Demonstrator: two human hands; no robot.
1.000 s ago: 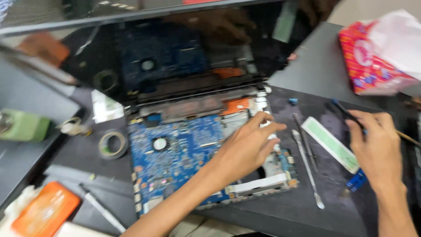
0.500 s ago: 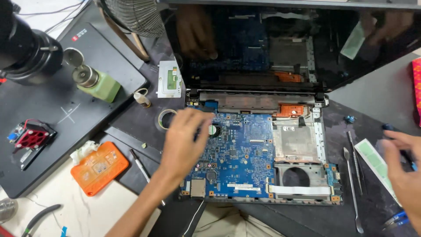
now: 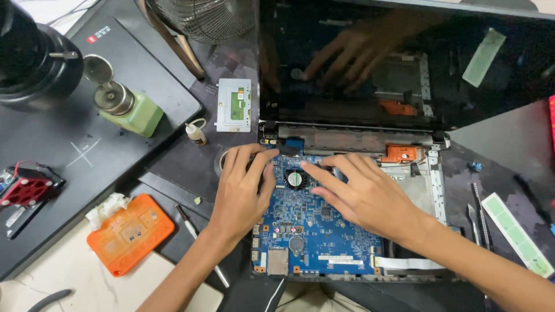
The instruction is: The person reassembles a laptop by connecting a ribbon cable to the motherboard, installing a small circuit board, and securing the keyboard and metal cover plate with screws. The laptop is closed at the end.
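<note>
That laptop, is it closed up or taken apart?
Taken apart: the laptop has no keyboard cover, so its blue motherboard and small fan lie bare.

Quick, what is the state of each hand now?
Left hand: open, fingers resting on the blue circuit board, holding nothing.
Right hand: open, fingers flat on the board, holding nothing.

Left hand [image 3: 240, 190]: bare, no glove, ring or watch; forearm bare, no sleeve in view. Right hand [image 3: 361, 193]: likewise bare, nails short, forearm unsleeved to the frame edge.
</note>
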